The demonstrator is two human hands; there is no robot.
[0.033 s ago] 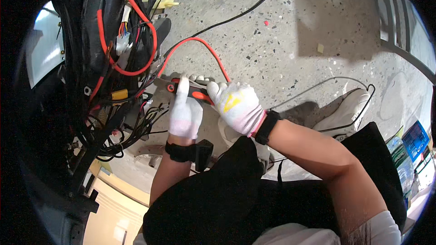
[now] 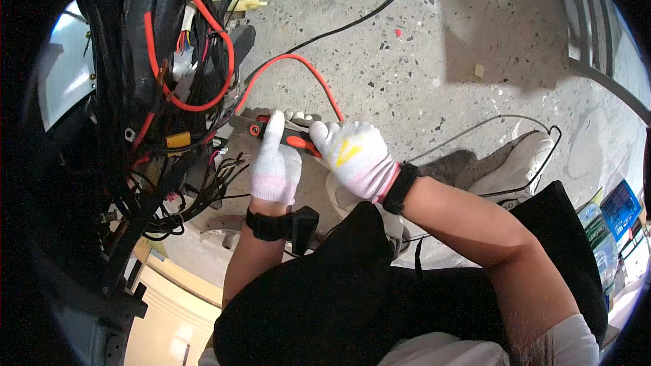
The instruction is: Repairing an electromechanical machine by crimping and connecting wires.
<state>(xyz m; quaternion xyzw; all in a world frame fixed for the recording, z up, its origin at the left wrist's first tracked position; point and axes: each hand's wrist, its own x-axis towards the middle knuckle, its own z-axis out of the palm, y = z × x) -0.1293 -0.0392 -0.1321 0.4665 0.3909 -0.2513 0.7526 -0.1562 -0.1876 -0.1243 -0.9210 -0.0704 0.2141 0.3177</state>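
While both gloved hands meet mid-frame, I see the left hand (image 2: 274,166) curled on the orange-black pliers (image 2: 288,137), forefinger laid along the handle, and the right hand (image 2: 354,157) closed round the handle end. Pliers' nose sits at the wire tangle (image 2: 183,95), red cable (image 2: 298,71) just behind. Left side's packed w/ wiring; bare concrete floor (image 2: 434,41) gives room ahead & right. Blue box (image 2: 618,209) far right, contents unclear.

Left hand (image 2: 275,166) gloved, forefinger stretched straight forward, right hand (image 2: 355,157) gloved, fingers curled shut — both wrists strapped, forearms bare, hands just beside each other
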